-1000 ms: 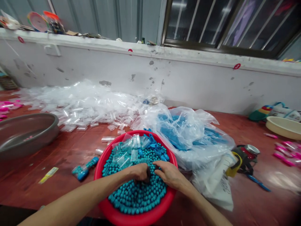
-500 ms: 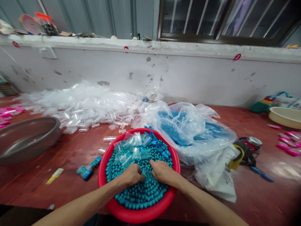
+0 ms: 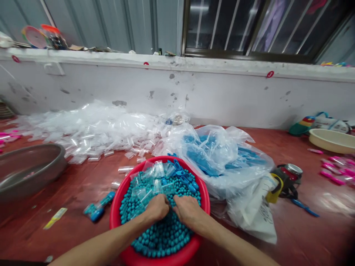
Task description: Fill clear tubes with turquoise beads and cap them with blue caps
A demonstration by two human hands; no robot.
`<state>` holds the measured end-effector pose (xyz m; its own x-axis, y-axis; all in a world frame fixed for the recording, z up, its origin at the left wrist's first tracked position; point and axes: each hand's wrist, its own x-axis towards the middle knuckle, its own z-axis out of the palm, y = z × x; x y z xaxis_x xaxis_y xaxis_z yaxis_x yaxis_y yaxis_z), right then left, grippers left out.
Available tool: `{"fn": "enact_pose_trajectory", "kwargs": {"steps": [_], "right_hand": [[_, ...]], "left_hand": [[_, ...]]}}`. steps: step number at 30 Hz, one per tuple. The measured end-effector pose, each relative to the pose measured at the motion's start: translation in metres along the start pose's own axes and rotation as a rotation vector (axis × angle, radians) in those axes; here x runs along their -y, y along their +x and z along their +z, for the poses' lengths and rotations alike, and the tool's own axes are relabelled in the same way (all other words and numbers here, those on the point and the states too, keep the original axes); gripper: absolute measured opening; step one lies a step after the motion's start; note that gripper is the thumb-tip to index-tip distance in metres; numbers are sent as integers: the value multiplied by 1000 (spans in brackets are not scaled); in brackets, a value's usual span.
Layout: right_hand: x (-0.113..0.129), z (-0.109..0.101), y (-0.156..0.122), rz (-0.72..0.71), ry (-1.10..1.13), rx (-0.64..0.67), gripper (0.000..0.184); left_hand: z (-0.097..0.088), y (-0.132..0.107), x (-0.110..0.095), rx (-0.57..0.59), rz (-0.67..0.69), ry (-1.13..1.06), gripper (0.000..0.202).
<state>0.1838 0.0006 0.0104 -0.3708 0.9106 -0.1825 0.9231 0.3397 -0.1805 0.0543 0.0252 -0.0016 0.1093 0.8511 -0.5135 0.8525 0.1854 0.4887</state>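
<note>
A red basin (image 3: 205,195) full of round turquoise beads (image 3: 163,236) stands at the table's front edge. Over the beads, near the basin's middle, my left hand (image 3: 159,207) is closed with its fingers curled in. Close to its right, my right hand (image 3: 188,211) is also closed, thumb and fingers pressed together. Whatever lies between the fingertips is hidden. Small clear plastic sleeves (image 3: 157,186) lie on the beads beyond my hands. Several blue plastic pieces (image 3: 185,180) rest at the basin's far right side.
Clear sleeves (image 3: 105,129) are heaped along the wall. A plastic bag (image 3: 213,151) of blue pieces touches the basin's far right. Left are a grey basin (image 3: 59,162) and a bead-filled blue item (image 3: 97,213); right are a strapped jar (image 3: 292,171), pink items (image 3: 338,168) and a cream basin (image 3: 330,142).
My hands have come closer together above the beads, and the clear piece seen between them is now hidden. The whole view has shifted slightly, with the table things lower and further left.
</note>
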Motion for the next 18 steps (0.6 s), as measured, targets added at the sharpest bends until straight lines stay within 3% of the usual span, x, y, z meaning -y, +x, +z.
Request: {"fn": "enact_pose_trajectory", "kwargs": {"steps": [3, 8, 18], "right_hand": [[-12, -13, 1, 91, -44, -114, 19], [-31, -21, 14, 251, -158, -303, 17], [-32, -7, 24, 158, -140, -303, 10]], "left_hand": [[-2, 11, -18, 3, -4, 80, 8], [12, 22, -39, -37, -13, 80, 17], [24, 10, -16, -36, 44, -163, 15]]}}
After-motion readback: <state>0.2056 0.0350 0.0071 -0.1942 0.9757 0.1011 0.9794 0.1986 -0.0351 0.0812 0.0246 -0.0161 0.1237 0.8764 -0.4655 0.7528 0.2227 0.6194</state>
